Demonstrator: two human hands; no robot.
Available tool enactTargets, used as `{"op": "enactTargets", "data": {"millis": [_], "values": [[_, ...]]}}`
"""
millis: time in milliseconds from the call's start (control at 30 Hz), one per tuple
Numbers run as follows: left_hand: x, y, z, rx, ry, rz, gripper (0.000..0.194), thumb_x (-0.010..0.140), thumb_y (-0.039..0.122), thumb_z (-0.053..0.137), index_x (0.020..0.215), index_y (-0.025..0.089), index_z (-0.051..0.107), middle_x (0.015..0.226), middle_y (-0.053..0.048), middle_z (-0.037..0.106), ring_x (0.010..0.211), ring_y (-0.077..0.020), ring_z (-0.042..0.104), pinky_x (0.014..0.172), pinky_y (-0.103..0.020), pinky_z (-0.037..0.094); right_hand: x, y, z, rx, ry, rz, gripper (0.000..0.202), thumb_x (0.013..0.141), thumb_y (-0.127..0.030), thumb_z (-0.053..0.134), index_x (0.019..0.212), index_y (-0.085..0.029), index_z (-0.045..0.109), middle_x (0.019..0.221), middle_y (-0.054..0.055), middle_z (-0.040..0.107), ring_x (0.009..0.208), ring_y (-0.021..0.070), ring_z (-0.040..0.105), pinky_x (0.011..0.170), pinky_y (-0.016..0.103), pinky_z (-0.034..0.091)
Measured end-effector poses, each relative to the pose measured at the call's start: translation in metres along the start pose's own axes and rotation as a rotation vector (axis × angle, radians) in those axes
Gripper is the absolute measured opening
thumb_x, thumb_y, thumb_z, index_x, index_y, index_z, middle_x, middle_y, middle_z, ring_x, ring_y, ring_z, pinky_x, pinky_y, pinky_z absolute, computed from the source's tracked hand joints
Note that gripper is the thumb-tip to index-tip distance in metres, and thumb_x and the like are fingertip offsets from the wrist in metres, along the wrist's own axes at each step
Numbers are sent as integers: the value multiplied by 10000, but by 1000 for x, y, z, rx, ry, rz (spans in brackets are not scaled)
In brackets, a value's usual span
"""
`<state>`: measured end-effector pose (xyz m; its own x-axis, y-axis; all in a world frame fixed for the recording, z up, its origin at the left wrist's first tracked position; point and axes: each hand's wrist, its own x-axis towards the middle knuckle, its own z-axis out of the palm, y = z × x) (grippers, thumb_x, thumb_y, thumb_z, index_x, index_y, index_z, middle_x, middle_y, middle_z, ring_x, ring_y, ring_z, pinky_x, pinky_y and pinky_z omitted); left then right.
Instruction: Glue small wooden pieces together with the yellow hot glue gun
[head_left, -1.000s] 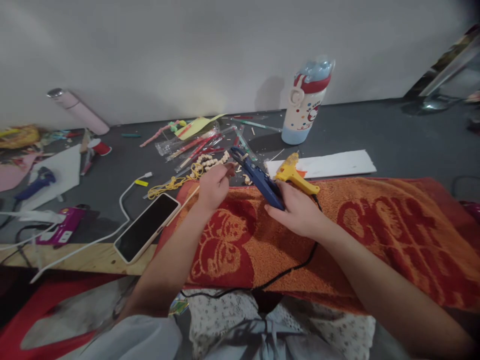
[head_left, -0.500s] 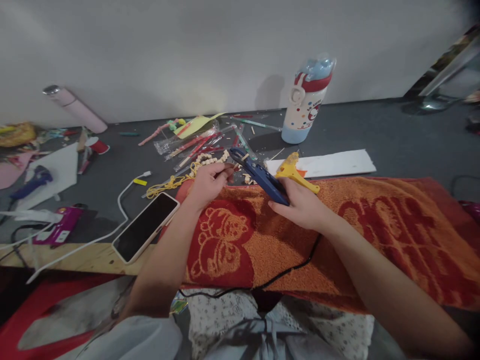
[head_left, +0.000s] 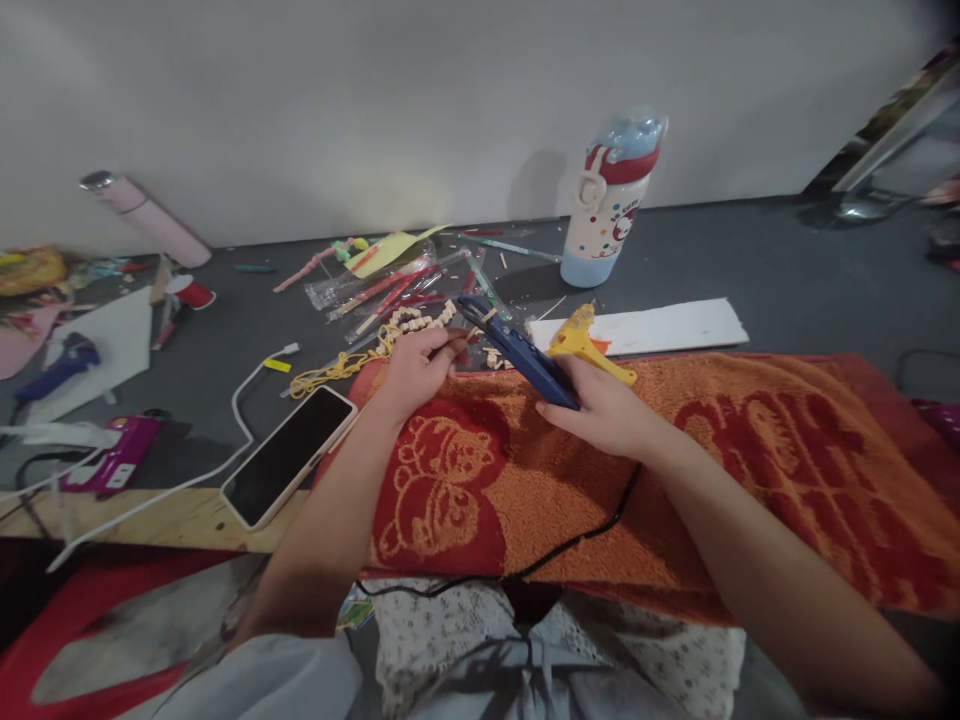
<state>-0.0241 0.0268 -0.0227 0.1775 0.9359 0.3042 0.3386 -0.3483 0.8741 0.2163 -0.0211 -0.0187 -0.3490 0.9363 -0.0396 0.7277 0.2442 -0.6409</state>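
My right hand [head_left: 596, 400] is wrapped round the handles of a blue plier-like cutter [head_left: 525, 355], whose jaws point up and left. A thin pale wooden stick [head_left: 484, 322] reaches from the jaws toward my left hand [head_left: 426, 368]. The fingers of that hand pinch its end beside the jaws; their tips are partly hidden. Just beyond my right hand lies a yellow glue gun [head_left: 581, 335], touching a white strip [head_left: 675, 327]. Under both hands spreads an orange and red towel [head_left: 562, 500].
Small wooden pieces [head_left: 495, 358], yellow cord [head_left: 322, 375] and plastic-wrapped sticks [head_left: 397, 290] lie beyond my left hand. A cartoon bottle [head_left: 609, 215] stands behind. At left are a phone [head_left: 291, 455], a white cable [head_left: 244, 400] and a blue glue gun [head_left: 64, 365]. A black cord [head_left: 570, 545] crosses the towel.
The view has shifted very slightly. Both hands stay in nearly the same place, and the pale stick shows more clearly between the left fingers and the cutter's jaws.
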Motion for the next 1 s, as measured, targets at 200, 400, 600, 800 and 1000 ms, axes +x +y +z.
{"op": "enactTargets", "data": {"millis": [200, 400, 600, 800, 1000], "values": [[2, 1, -3, -118, -52, -61, 194, 788, 306, 631, 739, 154, 741, 532, -12, 615, 401, -59, 391, 434, -208, 324, 0, 0, -2, 13, -22, 7, 449, 781, -468, 542, 1073, -127, 566, 951, 130, 669, 814, 268, 606, 714, 362, 446], [3, 3, -9, -226, -162, -182, 403, 726, 507, 721, 785, 109, 712, 513, -7, 587, 397, -37, 373, 405, -185, 296, 0, 0, -2, 34, -34, -38, 444, 789, -454, 551, 1087, -125, 563, 992, 135, 667, 861, 274, 611, 751, 365, 448], [4, 0, -12, -279, -215, -210, 473, 712, 578, 722, 781, 111, 705, 526, -6, 581, 399, -26, 370, 403, -179, 306, 0, -1, -2, 8, -33, -45, 374, 797, -452, 546, 1012, -147, 563, 920, 112, 661, 794, 254, 603, 693, 341, 433], [6, -4, -14, -238, -228, -189, 482, 715, 590, 713, 760, 111, 693, 530, -10, 592, 395, -24, 367, 395, -176, 293, 2, -1, 0, -35, -14, -18, 351, 793, -476, 566, 942, -159, 584, 905, 115, 673, 780, 252, 614, 666, 330, 427], [7, -5, -12, -207, -190, -190, 513, 667, 617, 731, 712, 108, 680, 510, -16, 597, 387, -30, 383, 399, -182, 287, 2, 0, 3, -77, 11, -21, 317, 802, -467, 571, 885, -162, 593, 836, 104, 674, 730, 238, 611, 643, 326, 426]]}}
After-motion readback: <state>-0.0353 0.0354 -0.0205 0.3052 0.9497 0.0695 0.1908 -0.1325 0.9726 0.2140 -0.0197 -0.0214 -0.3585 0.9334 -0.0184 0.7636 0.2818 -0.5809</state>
